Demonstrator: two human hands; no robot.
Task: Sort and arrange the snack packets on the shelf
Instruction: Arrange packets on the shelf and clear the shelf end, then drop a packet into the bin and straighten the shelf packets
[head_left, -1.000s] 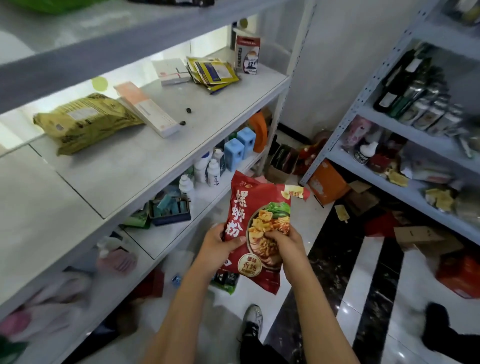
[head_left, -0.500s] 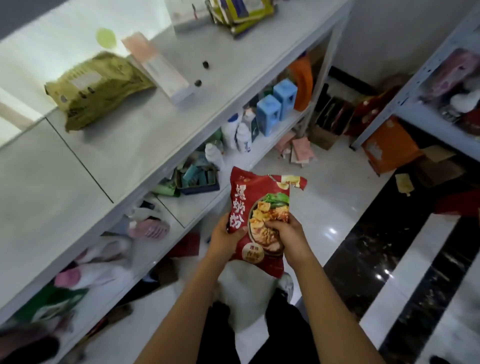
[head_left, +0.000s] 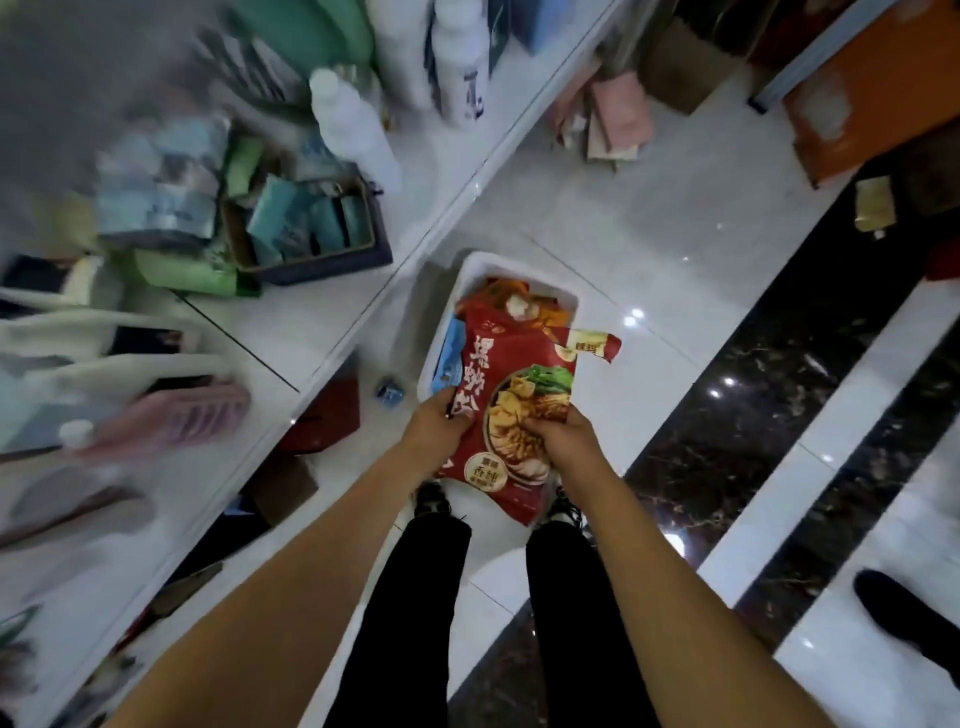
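Note:
A red noodle packet (head_left: 519, 374) with a bowl picture hangs upright in front of me, above my feet. My left hand (head_left: 434, 428) grips its left edge and my right hand (head_left: 563, 434) grips its lower right side. Right behind it on the floor stands a white bin (head_left: 480, 267) holding several more snack packets (head_left: 511, 304), red, orange and blue. The packet hides most of the bin's inside.
A white shelf (head_left: 311, 322) runs along the left with a dark tray of teal packets (head_left: 311, 223), white bottles (head_left: 353, 130) and pink items (head_left: 171, 415). An orange box (head_left: 872, 98) and pink packets (head_left: 618, 119) lie on the tiled floor beyond. Someone's dark shoe (head_left: 904, 618) is at right.
My view has tilted down from the upper shelf to the floor. The white bin of packets has come into view behind the red packet, which both hands still hold.

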